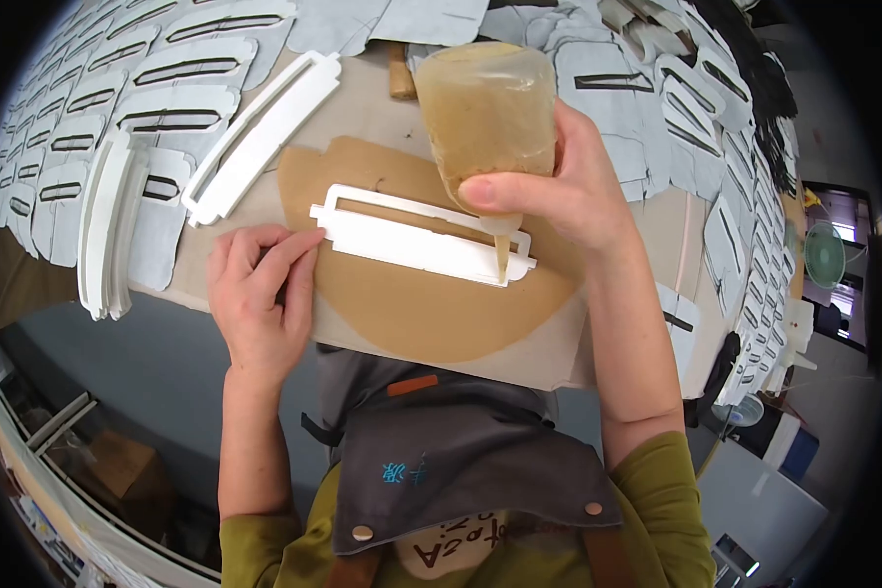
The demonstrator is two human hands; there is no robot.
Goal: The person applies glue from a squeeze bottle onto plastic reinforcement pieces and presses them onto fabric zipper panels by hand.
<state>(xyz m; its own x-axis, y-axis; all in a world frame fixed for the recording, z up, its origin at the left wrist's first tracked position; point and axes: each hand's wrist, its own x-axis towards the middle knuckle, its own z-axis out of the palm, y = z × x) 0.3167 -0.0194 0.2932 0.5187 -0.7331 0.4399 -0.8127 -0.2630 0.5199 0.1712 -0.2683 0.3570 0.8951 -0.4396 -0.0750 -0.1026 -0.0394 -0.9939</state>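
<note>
A white slotted piece (416, 251), a flat frame with one wide side and a long narrow opening, lies on a brown rounded sheet (431, 328). My left hand (265, 289) has its fingers curled, with the fingertips on the left end of this piece. Gripped in my right hand (573, 191) is a translucent squeeze bottle (485, 108) of yellowish-brown liquid, turned upside down. Its narrow nozzle points down at the right end of the wide side; whether the tip touches the surface I cannot tell.
Another white slotted piece (265, 137) lies behind my left hand, and a stack of white strips (106, 230) stands at the left. Grey pieces with dark-edged slots (191, 69) cover the table's left, back and right. A brown handle-like object (400, 73) lies behind the bottle.
</note>
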